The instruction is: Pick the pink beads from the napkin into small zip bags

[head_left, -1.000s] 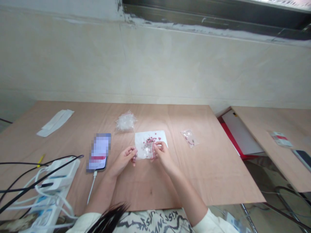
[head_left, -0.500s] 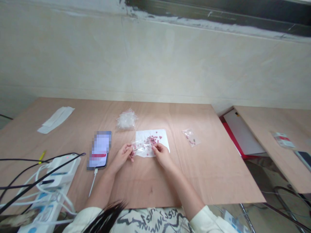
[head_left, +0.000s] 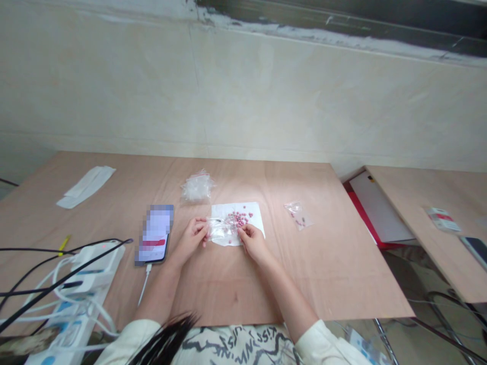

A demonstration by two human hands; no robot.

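A clear plastic bag (head_left: 221, 229) is stretched between my two hands, over a white sheet of paper (head_left: 258, 217). My left hand (head_left: 193, 237) pinches the bag's left end, its fingers closed. At the other end my right hand (head_left: 253, 241) has thumb and forefinger closed on the bag's edge. Small red-pink beads (head_left: 242, 218) lie in a loose heap on the paper, just beyond my right fingertips. Whether any beads are inside the held bag is hard to tell.
Behind the paper lies a pile of clear bags (head_left: 198, 186); a small bag with several beads (head_left: 299, 215) is to the right. A phone (head_left: 155, 234), a power strip with cables (head_left: 85, 279) and white strips (head_left: 87, 187) are on the left.
My left fingers have shifted slightly at the bag's left end, and the bag looks flatter. My right hand has stayed almost in place.
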